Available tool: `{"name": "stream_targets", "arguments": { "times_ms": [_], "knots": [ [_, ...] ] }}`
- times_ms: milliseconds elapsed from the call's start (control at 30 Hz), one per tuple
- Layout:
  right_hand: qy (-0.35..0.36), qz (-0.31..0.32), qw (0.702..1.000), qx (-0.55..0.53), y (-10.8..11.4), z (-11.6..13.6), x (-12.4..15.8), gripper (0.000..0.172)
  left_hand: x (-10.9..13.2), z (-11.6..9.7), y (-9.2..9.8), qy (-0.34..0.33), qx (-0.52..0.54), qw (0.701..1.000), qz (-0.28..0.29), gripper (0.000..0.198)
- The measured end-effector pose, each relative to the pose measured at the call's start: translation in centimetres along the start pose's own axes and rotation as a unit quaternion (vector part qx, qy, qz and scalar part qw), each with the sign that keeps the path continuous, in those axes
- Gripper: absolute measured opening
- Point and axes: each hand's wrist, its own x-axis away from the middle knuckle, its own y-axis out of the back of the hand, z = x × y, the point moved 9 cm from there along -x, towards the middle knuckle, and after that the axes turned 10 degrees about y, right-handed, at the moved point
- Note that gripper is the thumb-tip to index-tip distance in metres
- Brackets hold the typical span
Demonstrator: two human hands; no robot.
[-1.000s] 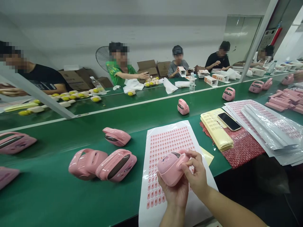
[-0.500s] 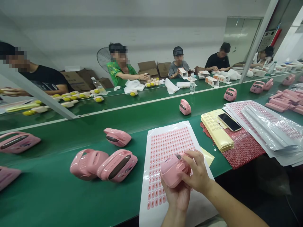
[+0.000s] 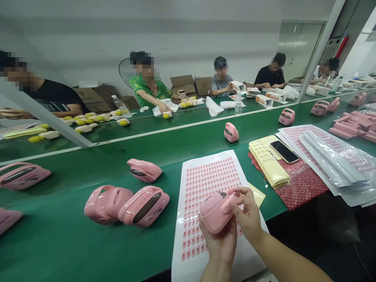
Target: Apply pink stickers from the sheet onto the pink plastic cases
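My left hand [image 3: 222, 242] cups a glossy pink plastic device with a carry handle [image 3: 216, 214] from below, fingers wrapped round its underside. My right hand [image 3: 249, 211] is closed at the device's right end, thumb and fingertips pressed on the handle end. Whether a small sticker lies under those fingertips is hidden. Beneath both hands lies a white sheet of small pink stickers [image 3: 210, 172], printed in rows. To the left, two similar pink devices lean together, the nearer one [image 3: 145, 205] showing a dark window. Another pink device [image 3: 144, 170] lies behind them.
A green conveyor belt [image 3: 182, 135] crosses behind the sheet, carrying more pink devices. At right are a stack of yellow sticker sheets [image 3: 268, 162], a phone [image 3: 284, 152], red bubble wrap [image 3: 305, 186] and plastic-covered sheets [image 3: 337, 156]. Co-workers sit across the belt.
My right fingers have shifted slightly along the device's end, and more of its handle shows. Across the belt, the person in green has reached down to a yellow-and-white item.
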Motion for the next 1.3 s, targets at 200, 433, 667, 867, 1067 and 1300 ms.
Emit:
{"name": "stream_targets", "arguments": {
  "times_ms": [200, 433, 667, 867, 1067, 1300],
  "knots": [
    [0.051, -0.041, 0.997, 0.039, -0.3, 1.0, 0.6, 0.017, 0.0, 0.5, -0.1, 0.011, 0.008, 1.0, -0.019, 0.058],
    [0.184, -0.017, 0.98, 0.073, -0.7, 3.0, 0.1, 0.015, 0.1, 0.0, 0.1, 0.012, -0.035, 0.999, 0.027, 0.055],
    [0.303, 0.031, 0.938, 0.167, -1.4, 4.0, 0.3, 0.018, 0.3, -0.1, -0.3, 0.013, -0.044, 0.998, 0.05, 0.053],
    [0.274, 0.046, 0.94, 0.196, -1.5, 2.6, 0.4, 0.04, 0.1, -0.4, 0.7, 0.025, -0.054, 0.996, 0.064, 0.05],
    [0.09, 0.063, 0.985, 0.13, -1.9, 0.0, 0.5, 0.048, 0.0, -0.1, 0.1, 0.019, -0.078, 0.992, 0.096, 0.048],
    [0.06, 0.062, 0.994, 0.061, -0.4, -1.8, 0.8, 0.031, 0.6, 0.1, 0.9, -0.001, -0.07, 0.997, 0.039, 0.043]
  ]
}}
